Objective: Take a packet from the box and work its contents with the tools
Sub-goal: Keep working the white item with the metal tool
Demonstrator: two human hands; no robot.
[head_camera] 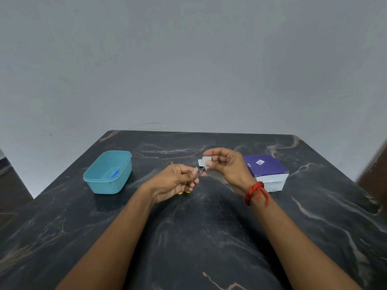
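The right hand [225, 164] is pinching a small white packet [204, 162] between thumb and fingertips, above the worktop [209, 237] and just left of the purple box [266, 168]. The left hand [178, 181] is holding a small metal tool [201, 170] in a curled grip, tip at the packet's lower edge; contact cannot be told. Advisable: holding the packet taut, working near its edge, clear of the contents. A teal tub [107, 172] is standing well apart.
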